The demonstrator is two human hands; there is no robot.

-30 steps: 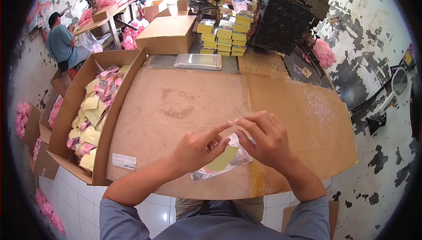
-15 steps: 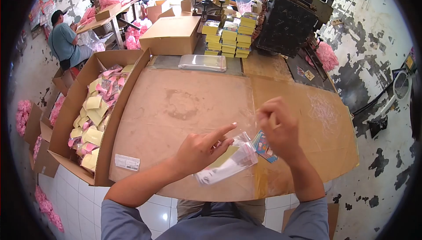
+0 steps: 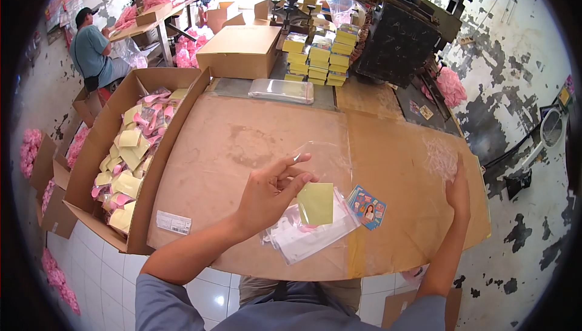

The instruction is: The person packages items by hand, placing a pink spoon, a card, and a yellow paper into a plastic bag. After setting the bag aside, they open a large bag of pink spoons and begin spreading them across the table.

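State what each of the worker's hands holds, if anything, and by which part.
The left hand pinches the clear packet by its top edge, beside the yellow card; the right hand holds nothing that shows.

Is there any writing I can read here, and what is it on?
"ASUL", faint chalk, uncertain: dark machine panel.
Too small to read: white label on the cardboard box.
Blurred: picture cards on the table.
No print shows: yellow card in the left hand.
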